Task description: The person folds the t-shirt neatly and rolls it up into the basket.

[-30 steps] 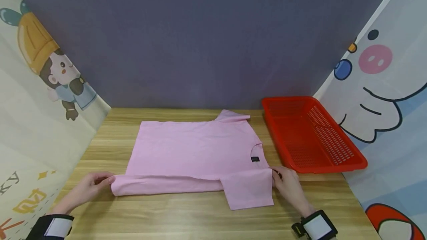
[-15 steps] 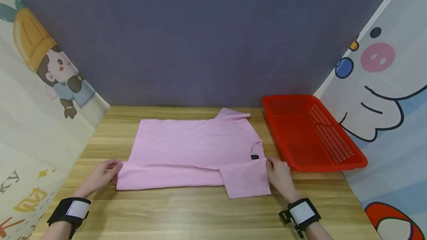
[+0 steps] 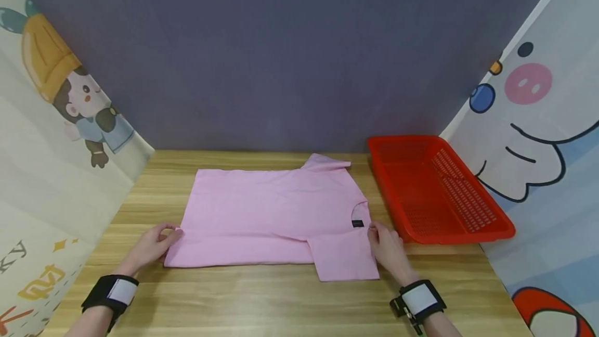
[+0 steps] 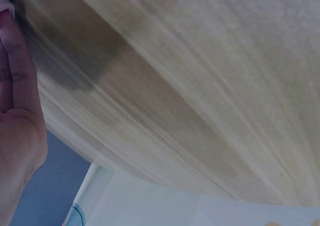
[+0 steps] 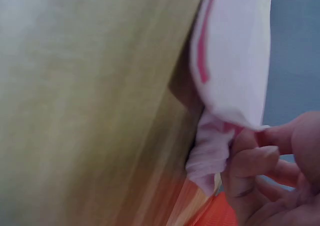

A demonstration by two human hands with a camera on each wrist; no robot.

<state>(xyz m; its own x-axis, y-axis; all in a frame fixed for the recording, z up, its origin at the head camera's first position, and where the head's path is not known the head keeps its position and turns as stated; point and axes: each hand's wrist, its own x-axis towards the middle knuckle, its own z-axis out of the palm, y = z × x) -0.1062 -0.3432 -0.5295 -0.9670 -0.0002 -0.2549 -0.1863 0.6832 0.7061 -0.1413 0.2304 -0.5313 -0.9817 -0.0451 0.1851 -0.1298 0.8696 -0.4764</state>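
Pink shirt flap (image 3: 243, 250) shifted forward, hands (image 3: 152, 246) (image 3: 389, 251) pinching ends.

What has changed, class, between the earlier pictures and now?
The left hand moved rightward and slightly forward, the right hand leftward and slightly forward; the near fold of the pink shirt shifted forward with them. No new grip or release shows: both hands pinch the shirt. The red basket and far shirt edge stayed put.
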